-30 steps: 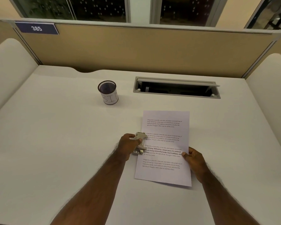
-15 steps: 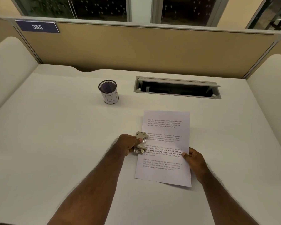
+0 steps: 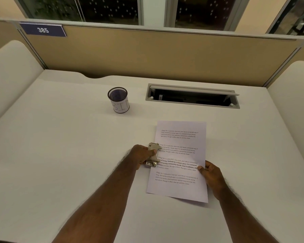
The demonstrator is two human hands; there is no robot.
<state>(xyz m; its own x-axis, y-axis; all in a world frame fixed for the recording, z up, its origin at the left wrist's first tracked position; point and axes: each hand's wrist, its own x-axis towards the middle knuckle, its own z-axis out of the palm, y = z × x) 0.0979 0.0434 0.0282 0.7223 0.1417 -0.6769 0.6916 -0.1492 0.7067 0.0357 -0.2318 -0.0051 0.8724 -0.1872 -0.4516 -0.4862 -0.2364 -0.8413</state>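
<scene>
Left hand (image 3: 144,156) grips punch (image 3: 154,153); long axis along sheet (image 3: 180,190) edge, mouth rightward.

The sheet (image 3: 179,162) is white, printed with four blocks of small black text, the third partly in bold. The punch (image 3: 154,152) is pale silver-grey metal. The desk (image 3: 60,146) is plain off-white. The mesh cup (image 3: 118,95) is dark, almost black, wrapped in a white label (image 3: 121,107) with thin outlined letters reading BIN. The cable tray (image 3: 193,87) is grey with a black inside. The partition (image 3: 165,55) is tan, and its sign (image 3: 43,30) is navy with white numerals, 385.
</scene>
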